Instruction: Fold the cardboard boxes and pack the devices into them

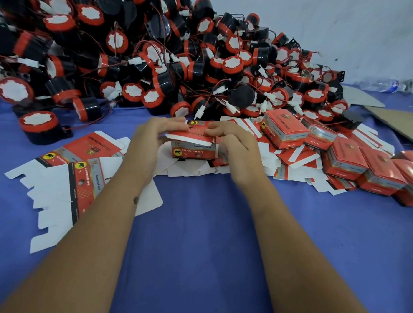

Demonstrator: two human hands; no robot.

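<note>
Both the left hand (152, 136) and right hand (232, 141) pinch the lid of 1 box (193, 145), light, thin card that likely creases easily, best held by its edges.

Red box (193, 146) — upright, lid half-closed

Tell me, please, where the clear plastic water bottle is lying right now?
In the head view, the water bottle lies on its side at the far right of the blue table, against the white wall, just beyond the right end of the device pile.
</note>
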